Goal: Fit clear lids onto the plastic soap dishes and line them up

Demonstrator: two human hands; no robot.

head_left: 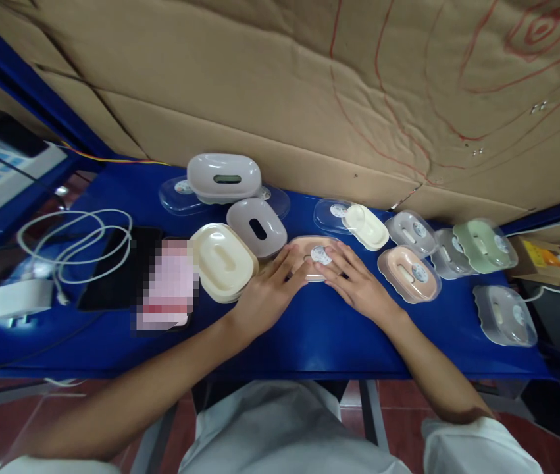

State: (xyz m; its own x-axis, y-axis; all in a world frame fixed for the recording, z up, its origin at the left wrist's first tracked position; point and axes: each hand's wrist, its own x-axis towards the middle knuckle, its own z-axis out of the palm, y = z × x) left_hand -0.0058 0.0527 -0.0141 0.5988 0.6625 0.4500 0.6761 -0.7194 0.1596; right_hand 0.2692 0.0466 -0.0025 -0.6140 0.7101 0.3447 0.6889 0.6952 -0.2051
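Note:
A peach soap dish [315,270] with a clear lid and a round label lies flat on the blue table in front of me. My left hand [264,296] is closed on its left end, and my right hand [358,283] grips the right end with its fingers over the lid. Part of the dish is hidden under my fingers. Left of it are a cream dish [223,260] and a grey dish [247,220] with a dark slot, both without lids. Behind my right hand, a small cream tray [369,227] overlaps a clear lid [329,216].
Lidded dishes stand at the right: peach [410,273], green [485,245] and several grey, one near the front [505,316]. A lilac-grey dish [224,178] sits over clear lids at the back. A pixelated pink item [168,280], white cable [75,247] and charger [20,299] lie left. Cardboard [260,85] stands behind.

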